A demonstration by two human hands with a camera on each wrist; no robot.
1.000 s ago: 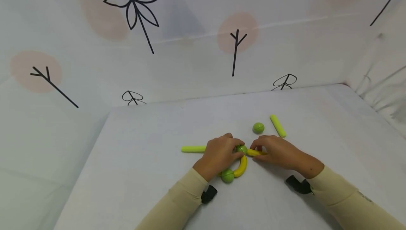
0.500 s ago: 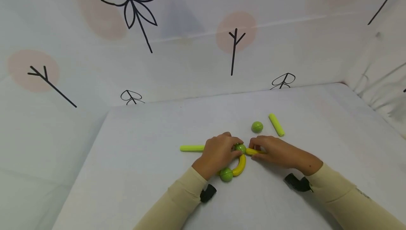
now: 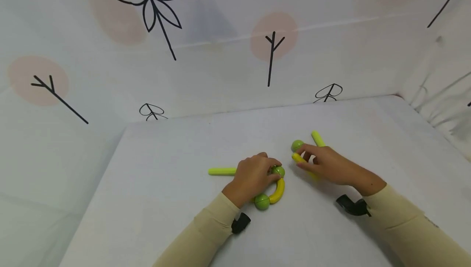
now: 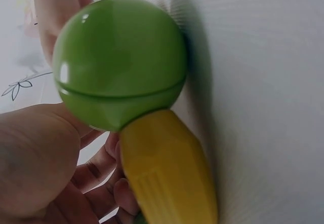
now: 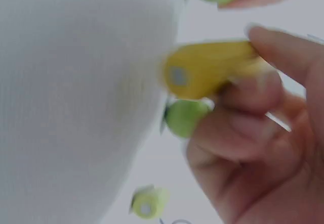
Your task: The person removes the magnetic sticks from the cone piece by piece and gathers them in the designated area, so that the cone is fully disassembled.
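Note:
My left hand (image 3: 254, 177) holds a green ball (image 3: 278, 171) between thumb and fingers, low on the white surface. A curved yellow rod (image 3: 279, 192) runs from that ball to another green ball (image 3: 262, 202); part of this assembly is hidden under the hand. In the left wrist view the yellow rod (image 4: 169, 171) touches the ball (image 4: 121, 57). My right hand (image 3: 331, 164) pinches a separate yellow rod (image 3: 300, 159), apart from the balls. The right wrist view shows a grey square on the blurred end of this yellow rod (image 5: 190, 72).
Beyond the right hand lie a loose green ball (image 3: 296, 144) and a lime-yellow stick (image 3: 317, 138), partly covered by the hand. Another lime-yellow stick (image 3: 222, 171) reaches out left of my left hand. A printed white cloth (image 3: 220, 75) stands behind the table.
My right hand has pulled the yellow rod away from the held green ball, moving it up and slightly right in the head view and tilting it. The left hand keeps its hold.

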